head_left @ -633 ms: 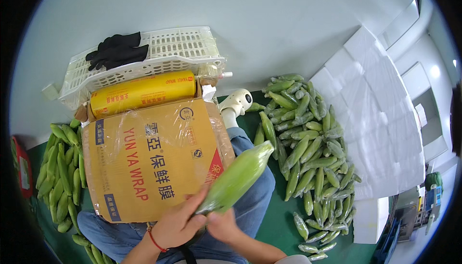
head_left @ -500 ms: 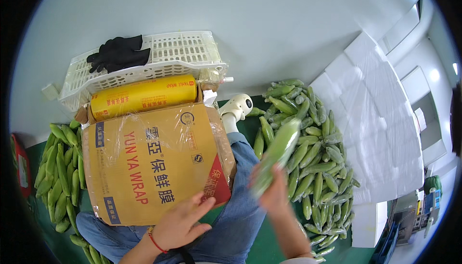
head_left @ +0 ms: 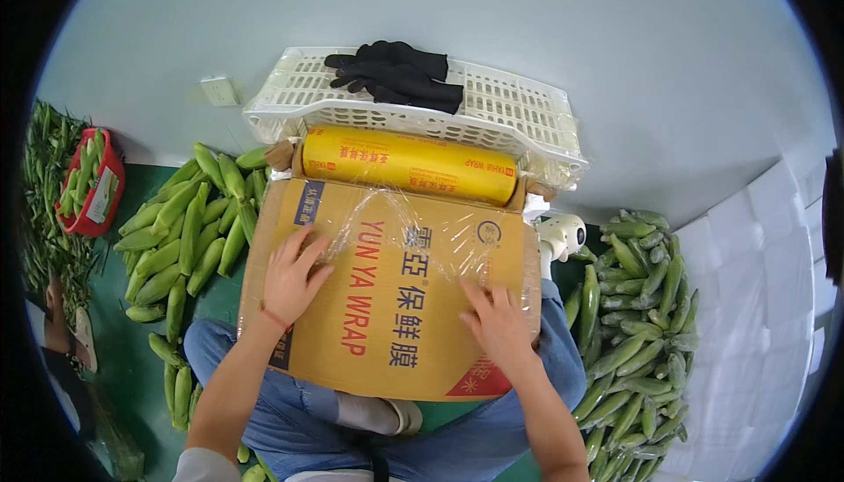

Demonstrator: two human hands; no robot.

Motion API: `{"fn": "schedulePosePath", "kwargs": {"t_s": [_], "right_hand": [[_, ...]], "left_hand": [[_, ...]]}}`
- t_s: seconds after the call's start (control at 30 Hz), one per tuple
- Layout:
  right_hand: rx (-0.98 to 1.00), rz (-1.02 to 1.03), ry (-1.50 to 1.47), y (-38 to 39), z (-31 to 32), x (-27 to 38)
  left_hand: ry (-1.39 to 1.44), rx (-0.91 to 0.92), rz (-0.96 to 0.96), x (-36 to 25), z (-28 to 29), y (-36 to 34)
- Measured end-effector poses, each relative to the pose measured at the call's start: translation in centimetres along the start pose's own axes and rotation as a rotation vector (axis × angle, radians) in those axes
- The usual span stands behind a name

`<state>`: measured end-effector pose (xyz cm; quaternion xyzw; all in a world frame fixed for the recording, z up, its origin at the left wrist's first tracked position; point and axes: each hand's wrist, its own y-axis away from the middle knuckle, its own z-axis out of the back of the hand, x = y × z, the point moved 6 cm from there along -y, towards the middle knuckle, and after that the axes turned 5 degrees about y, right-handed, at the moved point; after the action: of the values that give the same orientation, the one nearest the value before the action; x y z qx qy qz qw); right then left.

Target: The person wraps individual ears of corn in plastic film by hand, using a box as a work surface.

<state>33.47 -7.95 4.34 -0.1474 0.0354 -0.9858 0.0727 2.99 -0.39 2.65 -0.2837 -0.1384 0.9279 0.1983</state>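
Note:
A cardboard box [head_left: 369, 293] with a yellow film roll [head_left: 409, 164] along its far edge stands in front of my crossed legs. Wrinkled clear plastic film [head_left: 418, 227] stretches from the roll over the box top. On the left part of the box lies my left hand [head_left: 296, 275], thumb and fingers apart, nothing visible in it. My right hand [head_left: 498, 319] rests on the right part near the film, its fingers slightly bent and apart. Green ears of corn [head_left: 189, 227] are heaped on the left; film-wrapped ears [head_left: 637, 341] form a pile on the right.
Behind the roll, a white plastic basket [head_left: 514, 104] bears black gloves [head_left: 396, 77]. A red basket [head_left: 97, 183] of ears stands far left, beside green leaves and part of another person [head_left: 66, 324]. A white device [head_left: 563, 236] is right of the box; white film-covered blocks [head_left: 747, 306] stand farther right.
The wrapped ear of corn has left my right hand, which has moved back over the box. My left hand has shifted to the box's left side. The view has turned leftward.

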Motion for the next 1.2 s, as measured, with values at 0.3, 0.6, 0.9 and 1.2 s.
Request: {"fn": "schedulePosePath", "kwargs": {"t_s": [0.3,0.6,0.9,1.2], "right_hand": [[-0.147,-0.134,-0.312,-6.2,-2.0,-3.0],[-0.176,0.183,0.096,0.4,-1.2,1.8],[-0.294,0.158,0.016,-9.6,-3.5,-0.7],[-0.143,-0.304,-0.519,7.3,-0.5,-4.4]], "left_hand": [[0.114,-0.036,-0.001,4.0,2.5,-4.3],[0.210,0.077,0.071,4.5,3.5,1.4],[0.136,0.139,0.004,3.2,5.0,-1.1],[0.081,0.202,-0.262,-1.2,10.1,10.4]]}}
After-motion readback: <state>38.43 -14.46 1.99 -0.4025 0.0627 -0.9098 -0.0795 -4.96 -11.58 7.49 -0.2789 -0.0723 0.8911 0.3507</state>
